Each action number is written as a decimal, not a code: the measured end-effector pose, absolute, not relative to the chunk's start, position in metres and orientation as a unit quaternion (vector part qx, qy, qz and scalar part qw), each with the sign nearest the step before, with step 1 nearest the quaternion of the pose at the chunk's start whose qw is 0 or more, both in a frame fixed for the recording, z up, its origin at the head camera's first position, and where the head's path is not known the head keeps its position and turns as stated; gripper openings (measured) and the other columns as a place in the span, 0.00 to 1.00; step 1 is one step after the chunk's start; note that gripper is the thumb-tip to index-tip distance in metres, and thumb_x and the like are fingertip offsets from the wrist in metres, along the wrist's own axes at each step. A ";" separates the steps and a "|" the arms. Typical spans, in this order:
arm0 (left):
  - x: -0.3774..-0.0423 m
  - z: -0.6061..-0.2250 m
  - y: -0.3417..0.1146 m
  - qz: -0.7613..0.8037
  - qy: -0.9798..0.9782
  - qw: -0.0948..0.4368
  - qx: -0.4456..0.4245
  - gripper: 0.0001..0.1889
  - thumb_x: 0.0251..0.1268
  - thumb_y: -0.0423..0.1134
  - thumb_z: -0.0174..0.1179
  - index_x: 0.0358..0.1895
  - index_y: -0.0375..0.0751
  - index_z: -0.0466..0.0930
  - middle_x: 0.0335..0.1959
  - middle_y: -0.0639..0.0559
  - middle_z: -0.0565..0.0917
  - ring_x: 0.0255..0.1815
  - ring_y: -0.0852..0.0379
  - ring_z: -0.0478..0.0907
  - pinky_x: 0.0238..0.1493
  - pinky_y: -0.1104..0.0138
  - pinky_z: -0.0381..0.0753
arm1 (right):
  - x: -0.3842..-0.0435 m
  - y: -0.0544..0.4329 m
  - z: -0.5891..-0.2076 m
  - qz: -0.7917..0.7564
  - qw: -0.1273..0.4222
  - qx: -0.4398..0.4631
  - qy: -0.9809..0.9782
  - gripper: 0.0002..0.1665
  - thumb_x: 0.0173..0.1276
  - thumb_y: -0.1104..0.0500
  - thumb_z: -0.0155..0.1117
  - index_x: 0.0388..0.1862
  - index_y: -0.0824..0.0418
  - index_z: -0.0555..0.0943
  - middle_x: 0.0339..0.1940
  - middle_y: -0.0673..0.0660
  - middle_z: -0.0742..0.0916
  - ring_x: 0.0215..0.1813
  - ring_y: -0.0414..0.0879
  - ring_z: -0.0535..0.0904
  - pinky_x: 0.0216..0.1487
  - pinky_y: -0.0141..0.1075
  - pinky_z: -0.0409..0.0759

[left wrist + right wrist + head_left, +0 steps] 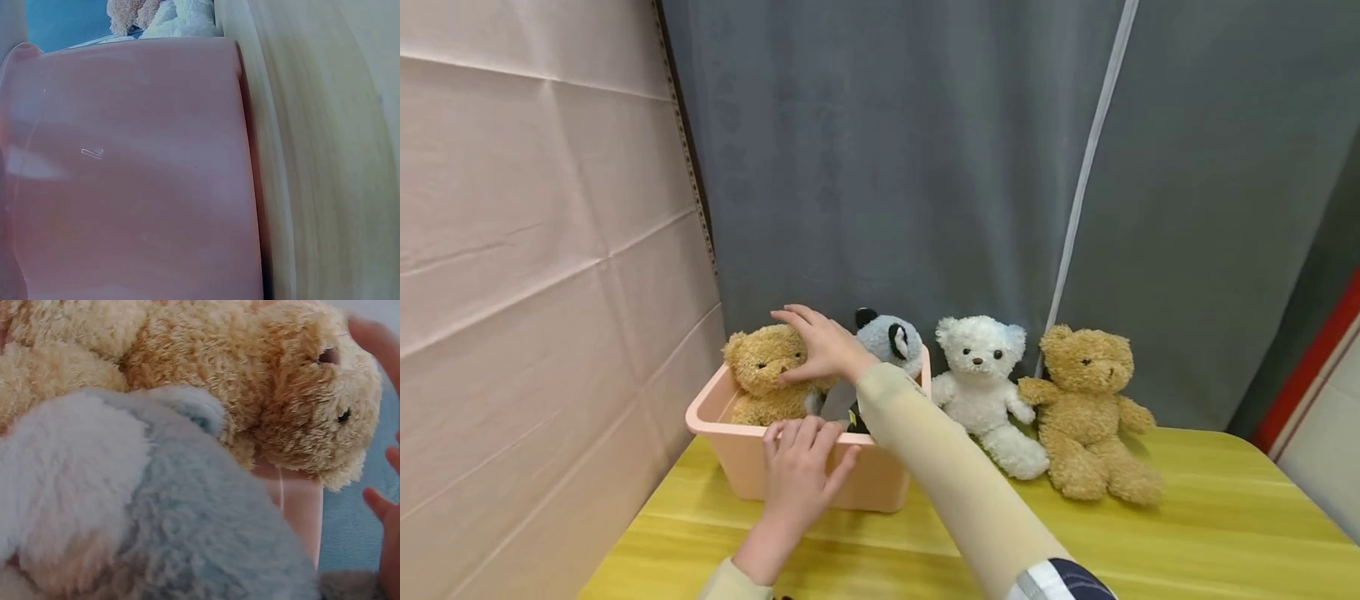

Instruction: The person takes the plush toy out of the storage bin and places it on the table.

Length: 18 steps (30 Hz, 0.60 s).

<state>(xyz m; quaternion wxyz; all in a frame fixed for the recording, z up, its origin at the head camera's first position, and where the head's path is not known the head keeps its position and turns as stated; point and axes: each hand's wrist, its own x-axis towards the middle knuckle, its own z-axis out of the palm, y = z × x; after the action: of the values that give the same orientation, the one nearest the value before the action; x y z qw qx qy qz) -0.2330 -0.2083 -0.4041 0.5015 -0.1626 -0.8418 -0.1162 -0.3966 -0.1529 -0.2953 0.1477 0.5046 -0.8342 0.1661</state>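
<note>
A tan teddy bear (763,362) sits upright at the left end of a pink plastic bin (805,475), its face toward me. Over its head my right hand (827,346) reaches with fingers and thumb spread apart; in the right wrist view the fingers stand beside the bear's head. Behind that forearm, also in the bin, is a grey-blue plush animal (887,337) with dark ears, partly hidden. My left hand (801,471) holds the bin's front rim, fingers bent over the edge and thumb outside. The left wrist view is filled by the bin's outer wall (137,156).
Right of the bin a white teddy bear (981,392) leans back, and beside it sits another tan teddy bear (1086,417). All rest on a yellow wood-grain table (1225,517). A grey curtain (887,167) hangs behind, and a pale pink cloth wall (535,333) stands at left.
</note>
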 end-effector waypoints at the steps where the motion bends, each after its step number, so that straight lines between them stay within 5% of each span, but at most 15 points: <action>1: -0.234 -0.403 -0.207 -0.118 -0.841 0.502 -0.164 0.26 0.70 0.63 0.43 0.44 0.45 0.80 0.37 0.52 0.75 0.41 0.48 0.70 0.53 0.48 0.56 | -0.397 -0.153 -0.296 0.171 0.136 0.504 -0.836 0.61 0.49 0.35 0.75 0.78 0.43 0.53 0.77 0.51 0.59 0.74 0.47 0.58 0.66 0.47 0.65; 8: -0.238 -0.399 -0.207 -0.123 -0.832 0.514 -0.168 0.26 0.71 0.62 0.43 0.41 0.45 0.80 0.35 0.51 0.75 0.39 0.47 0.70 0.51 0.47 0.56 | -0.402 -0.155 -0.303 0.159 0.099 0.518 -0.835 0.72 0.43 0.37 0.80 0.80 0.45 0.45 0.78 0.54 0.58 0.77 0.49 0.49 0.68 0.54 0.58; 18: -0.235 -0.404 -0.210 -0.120 -0.833 0.514 -0.164 0.26 0.70 0.64 0.42 0.40 0.46 0.80 0.35 0.51 0.75 0.39 0.48 0.69 0.51 0.47 0.56 | -0.397 -0.157 -0.313 0.091 0.119 0.484 -0.862 0.63 0.45 0.35 0.77 0.76 0.51 0.58 0.70 0.53 0.66 0.73 0.49 0.55 0.70 0.43 0.57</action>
<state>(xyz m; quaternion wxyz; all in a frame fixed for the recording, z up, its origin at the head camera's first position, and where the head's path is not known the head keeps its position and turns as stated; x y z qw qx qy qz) -0.2354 -0.2097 -0.4045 0.5140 -0.1644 -0.8333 -0.1197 -0.3966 -0.1574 -0.3126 0.1193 0.4839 -0.8621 0.0911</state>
